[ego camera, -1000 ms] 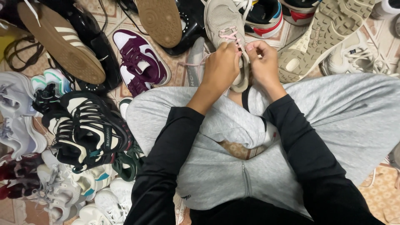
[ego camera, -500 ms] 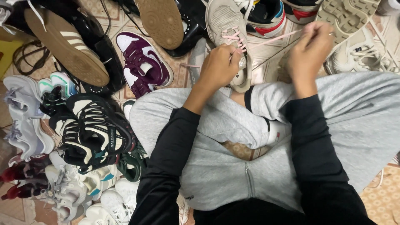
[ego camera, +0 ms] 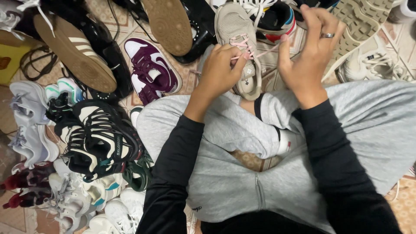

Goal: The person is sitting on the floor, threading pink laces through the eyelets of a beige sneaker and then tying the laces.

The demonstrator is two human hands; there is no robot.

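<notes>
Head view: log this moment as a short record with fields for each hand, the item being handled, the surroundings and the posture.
left hand: left hand pinches the pink lace at the beige sneaker
right hand: right hand, ring on one finger, raised, pulling the lace's other end taut
item: beige sneaker, toe pointing away from the person, over the grey trousers
surroundings: purple-and-white sneaker, black-and-cream shoe, brown striped shoe, all on the tiled floor
posture: seated cross-legged, black sleeves
</notes>
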